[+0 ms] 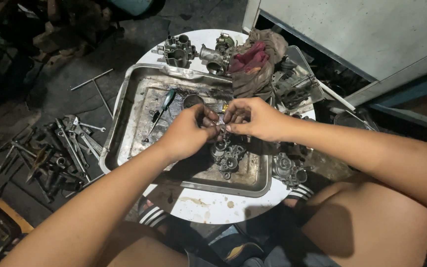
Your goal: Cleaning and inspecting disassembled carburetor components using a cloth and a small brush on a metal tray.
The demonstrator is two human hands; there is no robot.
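My left hand (190, 129) and my right hand (254, 118) meet over a dirty metal tray (129, 99), fingertips pinched together on a small metal part (222, 129) held between them. Right below the hands a grey carburetor body (227, 154) sits in the tray. A green-handled screwdriver (163, 108) lies in the tray to the left of my left hand. The small part is mostly hidden by my fingers.
The tray rests on a round white table (208, 205). More carburetor bodies (178, 49) and a bundle of rags (254, 62) sit at the far edge, another casting (288, 170) at the right. Wrenches and tools (60, 148) lie on the dark floor at left. My knees are below.
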